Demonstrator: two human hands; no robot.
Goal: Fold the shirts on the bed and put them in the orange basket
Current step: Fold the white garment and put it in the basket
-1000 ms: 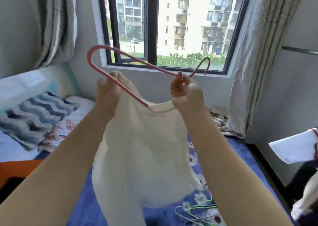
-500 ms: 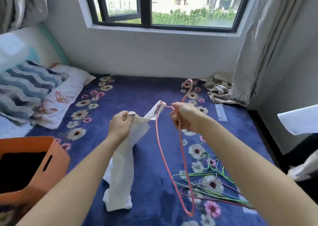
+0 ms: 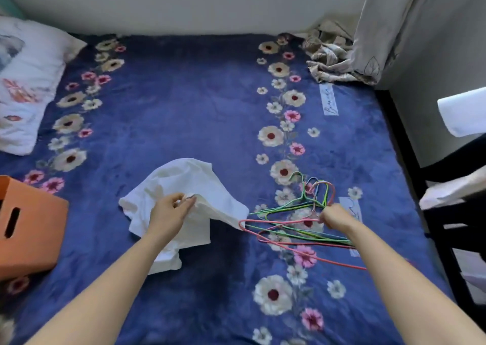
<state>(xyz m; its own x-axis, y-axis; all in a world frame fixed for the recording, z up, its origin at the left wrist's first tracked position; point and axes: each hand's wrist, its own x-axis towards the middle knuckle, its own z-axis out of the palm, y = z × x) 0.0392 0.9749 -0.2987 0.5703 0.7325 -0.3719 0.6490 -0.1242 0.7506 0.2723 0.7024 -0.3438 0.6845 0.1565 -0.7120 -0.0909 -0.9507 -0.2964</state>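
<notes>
Here, left hand (image 3: 168, 212) on shirt (image 3: 196, 177)

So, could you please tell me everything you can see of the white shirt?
The white shirt is thin, soft-looking plain fabric, crumpled and unfolded, lying loosely heaped on the blue floral blanket right of the orange basket. The left hand pinches a fold near its middle. Its right corner lies by the pink hanger; whether they touch is unclear.

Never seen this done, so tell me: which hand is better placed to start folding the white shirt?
Left, probably. The left hand pinches the white shirt; the right hand grips the pink hanger over at the hanger pile.
</notes>
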